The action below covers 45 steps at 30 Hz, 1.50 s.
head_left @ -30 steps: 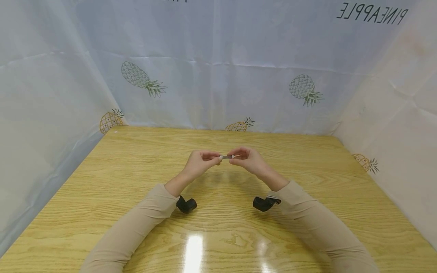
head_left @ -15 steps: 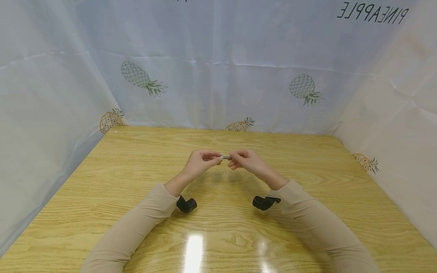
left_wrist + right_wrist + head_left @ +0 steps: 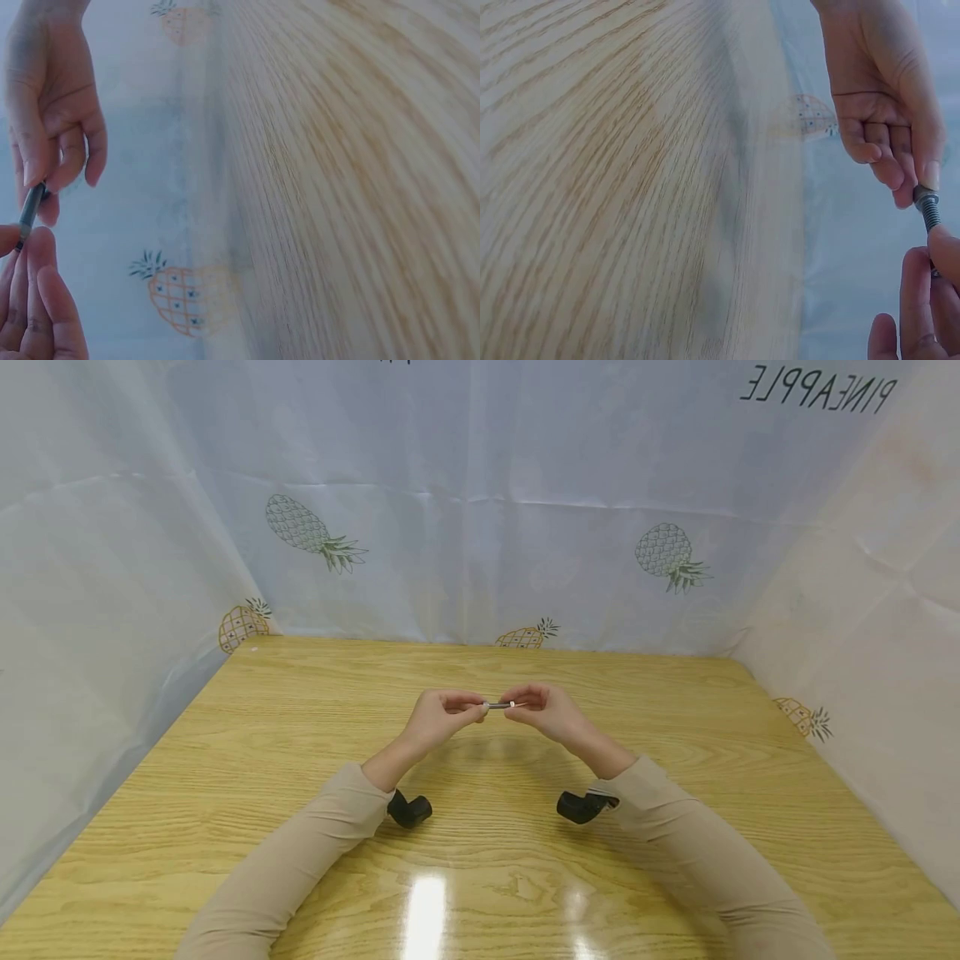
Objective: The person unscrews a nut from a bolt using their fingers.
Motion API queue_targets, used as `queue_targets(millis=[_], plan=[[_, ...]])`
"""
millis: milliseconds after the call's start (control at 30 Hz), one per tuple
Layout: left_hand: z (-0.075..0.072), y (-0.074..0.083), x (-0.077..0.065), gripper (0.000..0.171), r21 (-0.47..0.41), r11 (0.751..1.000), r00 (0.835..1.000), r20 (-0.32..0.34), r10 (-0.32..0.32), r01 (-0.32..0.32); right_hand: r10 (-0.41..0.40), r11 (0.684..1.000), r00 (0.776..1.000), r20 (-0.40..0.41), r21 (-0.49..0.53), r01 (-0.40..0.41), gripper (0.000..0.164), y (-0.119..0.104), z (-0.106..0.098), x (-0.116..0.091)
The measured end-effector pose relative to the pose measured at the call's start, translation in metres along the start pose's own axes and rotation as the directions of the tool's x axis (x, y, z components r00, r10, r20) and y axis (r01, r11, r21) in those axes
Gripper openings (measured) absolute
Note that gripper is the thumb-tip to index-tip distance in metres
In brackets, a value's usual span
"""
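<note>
A small grey metal bolt [image 3: 498, 705] is held level between the two hands, above the wooden table. My left hand [image 3: 442, 718] pinches its head end between thumb and fingers. Threads show on the bolt [image 3: 931, 213] in the right wrist view, just past the wider head at the left thumb. My right hand [image 3: 547, 717] has its thumb and forefinger around the other end, where a small shiny bit shows between them. In the left wrist view the right hand [image 3: 60, 112] is above and the left hand [image 3: 37, 307] below, with the bolt [image 3: 30, 214] bridging them.
The wooden table [image 3: 510, 893] spreads below both arms. A pale curtain [image 3: 465, 560] printed with pineapples rises at its back and sides. Black wrist mounts [image 3: 409, 811] stick out under the cuffs.
The right thumb and fingers close over the bolt's end half a second ago, then roll back, so more of that end shows again. The left hand stays put.
</note>
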<state>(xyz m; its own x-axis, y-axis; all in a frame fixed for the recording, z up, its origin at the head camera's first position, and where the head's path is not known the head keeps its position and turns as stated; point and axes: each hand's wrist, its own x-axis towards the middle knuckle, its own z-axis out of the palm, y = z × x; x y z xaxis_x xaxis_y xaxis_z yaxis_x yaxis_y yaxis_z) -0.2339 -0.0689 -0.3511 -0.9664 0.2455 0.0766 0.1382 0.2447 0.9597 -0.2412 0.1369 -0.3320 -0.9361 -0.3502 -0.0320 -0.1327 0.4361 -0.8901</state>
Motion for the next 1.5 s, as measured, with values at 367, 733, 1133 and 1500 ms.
queue_targets(millis=[367, 733, 1133, 1500], plan=[[0.000, -0.001, 0.001, 0.029, -0.009, 1.000, 1.000, 0.004, 0.003, -0.003, -0.025, 1.000, 0.999, -0.037, 0.000, 0.025, 0.027, -0.004, 0.002, -0.004], [0.000, 0.000, 0.001, 0.028, -0.022, 1.000, 1.000, 0.005, -0.008, 0.009, 0.010, 1.000, 1.000, 0.029, 0.018, -0.010, 0.044, -0.002, 0.000, -0.001], [0.001, 0.000, 0.000, 0.028, -0.015, 1.000, 1.000, 0.004, -0.004, 0.004, 0.000, 1.000, 0.999, 0.053, 0.012, 0.000, 0.032, 0.004, -0.002, 0.001], [-0.001, -0.002, 0.001, 0.027, -0.012, 1.000, 1.000, -0.005, -0.026, 0.026, 0.027, 0.999, 1.000, -0.009, 0.023, -0.027, 0.031, 0.006, -0.004, 0.000]])
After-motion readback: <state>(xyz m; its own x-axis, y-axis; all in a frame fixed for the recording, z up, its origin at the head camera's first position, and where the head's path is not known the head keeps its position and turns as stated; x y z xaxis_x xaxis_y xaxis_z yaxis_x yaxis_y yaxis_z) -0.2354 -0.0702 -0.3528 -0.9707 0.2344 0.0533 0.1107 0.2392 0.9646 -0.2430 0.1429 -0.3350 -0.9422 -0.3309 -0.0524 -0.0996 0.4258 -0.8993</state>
